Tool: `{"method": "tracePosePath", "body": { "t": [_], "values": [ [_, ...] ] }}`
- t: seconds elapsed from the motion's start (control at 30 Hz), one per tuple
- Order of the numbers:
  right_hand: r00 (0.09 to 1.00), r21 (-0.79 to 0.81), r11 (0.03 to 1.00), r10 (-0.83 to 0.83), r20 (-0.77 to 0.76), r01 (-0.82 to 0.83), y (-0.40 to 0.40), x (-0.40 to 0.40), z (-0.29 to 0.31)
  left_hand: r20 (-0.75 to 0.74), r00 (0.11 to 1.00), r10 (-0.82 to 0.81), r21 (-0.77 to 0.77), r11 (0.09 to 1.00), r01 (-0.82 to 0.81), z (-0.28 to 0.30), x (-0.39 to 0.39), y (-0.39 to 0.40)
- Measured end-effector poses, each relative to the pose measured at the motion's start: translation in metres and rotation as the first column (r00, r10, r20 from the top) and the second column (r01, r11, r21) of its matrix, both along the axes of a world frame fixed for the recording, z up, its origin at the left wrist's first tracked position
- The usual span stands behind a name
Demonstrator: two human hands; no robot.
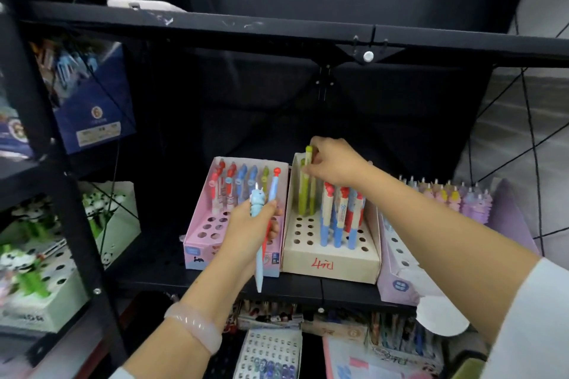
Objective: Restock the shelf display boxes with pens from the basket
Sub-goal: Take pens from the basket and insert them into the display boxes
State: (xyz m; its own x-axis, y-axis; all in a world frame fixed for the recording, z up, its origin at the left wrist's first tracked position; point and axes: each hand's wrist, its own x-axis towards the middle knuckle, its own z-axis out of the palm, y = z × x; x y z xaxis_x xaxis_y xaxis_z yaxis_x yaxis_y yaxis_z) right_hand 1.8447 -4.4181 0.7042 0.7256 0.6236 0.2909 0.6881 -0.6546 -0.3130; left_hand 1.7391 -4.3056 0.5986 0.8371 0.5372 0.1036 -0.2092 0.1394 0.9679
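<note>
My right hand (pixel 334 164) pinches the top of a green pen (pixel 308 154) that stands in the back row of the beige display box (pixel 329 264), next to other green pens (pixel 303 194) and red-and-blue pens (pixel 338 215). My left hand (pixel 246 234) grips two pens upright in front of the pink display box (pixel 197 243): a light blue pen with a figure top (pixel 258 203) and a blue pen with a red cap (pixel 274 184). The pink box holds a back row of red, blue and green pens (pixel 237 181). The basket is not in view.
A lilac box of pastel pens (pixel 446 197) stands right of the beige box on the black shelf (pixel 160 258). A dark blue box (pixel 95 108) and panda pen boxes (pixel 40 255) fill the left rack. More stationery lies on the shelf below (pixel 271 351). The black upper shelf (pixel 277 31) hangs overhead.
</note>
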Motion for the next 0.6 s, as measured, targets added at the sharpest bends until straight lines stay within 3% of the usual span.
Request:
{"method": "tracePosePath", "body": {
  "t": [0.6],
  "values": [
    [0.998,0.085,0.996,-0.006,-0.056,0.011,-0.0057,0.01,-0.0084,0.03,1.0,-0.004,0.0,1.0,0.004,-0.0046,0.002,-0.0011]
  ]
}}
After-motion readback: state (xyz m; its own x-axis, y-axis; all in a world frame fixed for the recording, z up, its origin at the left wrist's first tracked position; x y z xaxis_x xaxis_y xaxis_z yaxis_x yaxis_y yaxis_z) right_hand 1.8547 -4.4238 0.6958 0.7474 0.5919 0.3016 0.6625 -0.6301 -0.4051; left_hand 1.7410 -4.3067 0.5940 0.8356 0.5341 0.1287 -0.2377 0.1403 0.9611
